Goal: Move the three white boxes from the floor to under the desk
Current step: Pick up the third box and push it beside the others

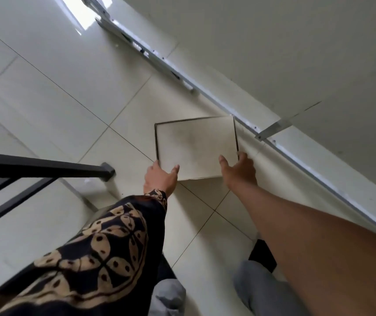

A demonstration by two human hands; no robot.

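Observation:
One flat white box (196,147) is in view, over the tiled floor close to the wall. My left hand (159,179), in a black sleeve with a tan pattern, grips its near left corner, thumb on top. My right hand (239,171), bare-armed, holds the near right corner with the thumb on the lid and the fingers wrapped round the edge. Whether the box rests on the floor or is lifted a little I cannot tell. No other white boxes are visible.
A black metal desk leg (107,171) and its bars (34,167) stand at the left. A white metal rail (205,90) runs along the foot of the wall (296,53) at the right. My grey trouser legs (257,290) are at the bottom.

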